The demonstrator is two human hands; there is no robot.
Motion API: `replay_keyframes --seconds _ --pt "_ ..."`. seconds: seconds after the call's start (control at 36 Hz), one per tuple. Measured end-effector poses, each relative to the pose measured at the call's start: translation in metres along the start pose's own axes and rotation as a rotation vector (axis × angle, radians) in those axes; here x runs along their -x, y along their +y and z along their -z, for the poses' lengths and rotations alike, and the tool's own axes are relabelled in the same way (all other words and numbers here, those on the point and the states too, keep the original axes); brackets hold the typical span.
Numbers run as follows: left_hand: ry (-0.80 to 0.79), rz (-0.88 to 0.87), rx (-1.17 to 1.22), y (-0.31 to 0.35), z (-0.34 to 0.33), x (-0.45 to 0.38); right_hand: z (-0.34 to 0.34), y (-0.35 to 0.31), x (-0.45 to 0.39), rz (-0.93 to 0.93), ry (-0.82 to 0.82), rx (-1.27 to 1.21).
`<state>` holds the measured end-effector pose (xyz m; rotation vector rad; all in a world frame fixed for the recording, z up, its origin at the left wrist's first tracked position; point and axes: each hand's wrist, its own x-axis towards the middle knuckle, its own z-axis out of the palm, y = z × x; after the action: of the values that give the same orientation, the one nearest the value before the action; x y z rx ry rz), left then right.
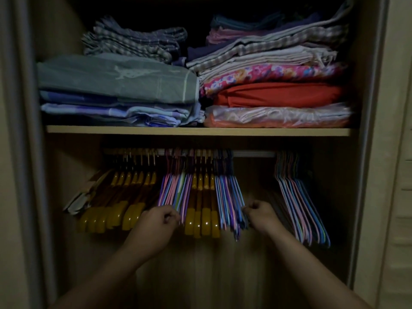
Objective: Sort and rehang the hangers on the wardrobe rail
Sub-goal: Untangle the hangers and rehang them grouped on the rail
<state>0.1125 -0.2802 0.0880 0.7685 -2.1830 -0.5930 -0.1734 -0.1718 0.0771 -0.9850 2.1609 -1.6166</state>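
- Wardrobe rail (254,154): pale horizontal bar just under the shelf (198,131), running from 9 to 3 o'clock across the lower compartment.
- Wooden hangers, left group (116,210): amber-brown, glossy, thick-shouldered; hung at the 9 o'clock end of the rail, shoulders fanned toward 7 o'clock.
- Thin hangers, left bundle (172,190): slim, in pink, blue, purple and green; packed tight just to the 3 o'clock side of the left wooden group.
- Wooden hangers, middle group (202,221): four glossy amber shoulders, wedged between two thin bundles.
- Thin hangers, middle bundle (230,204): mostly blue and purple with some pink; touching the middle wooden group at its 3 o'clock side.
- Thin hangers, right bundle (301,210): pastel mix, hung well apart toward 3 o'clock, lower ends swept toward 5 o'clock.
- Left hand (159,221): fingers curled, pinching the lower ends of the left thin bundle.
- Right hand (259,214): fingers curled, gripping the lower edge of the middle thin bundle from its 3 o'clock side.
- Bare stretch of rail between middle and right bundles.
- Folded fabric (118,85) stacked on the shelf at 12 o'clock, in two piles side by side.
- Wardrobe side walls close at 9 and 3 o'clock; dim light, fine detail of hooks not readable.
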Motion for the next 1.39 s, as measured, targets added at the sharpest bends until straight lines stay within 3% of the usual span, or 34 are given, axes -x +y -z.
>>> replay_keyframes --seconds 0.56,0.61,0.78,1.0,1.17,1.28,1.39 --pt "-0.038 0.033 0.041 0.002 0.000 0.007 0.003 -0.014 0.010 -0.024 0.007 -0.023" --pt "-0.041 0.045 0.041 0.001 0.001 0.007 0.007 -0.015 0.011 -0.013 0.046 -0.015" --pt "-0.036 0.085 0.053 -0.005 0.008 0.011 0.021 -0.028 0.023 0.231 0.375 0.157" --pt "-0.145 0.103 0.239 0.009 0.002 0.019 0.034 -0.058 -0.013 0.160 0.332 0.199" --pt "-0.333 0.143 0.327 -0.011 -0.030 0.048 0.020 -0.001 0.007 0.004 0.238 0.098" --pt "-0.487 0.316 0.380 -0.041 -0.059 0.088 0.004 0.068 0.055 -0.119 0.208 -0.023" --pt "-0.474 0.532 0.380 -0.077 -0.096 0.146 -0.023 0.130 0.113 -0.252 0.086 -0.025"
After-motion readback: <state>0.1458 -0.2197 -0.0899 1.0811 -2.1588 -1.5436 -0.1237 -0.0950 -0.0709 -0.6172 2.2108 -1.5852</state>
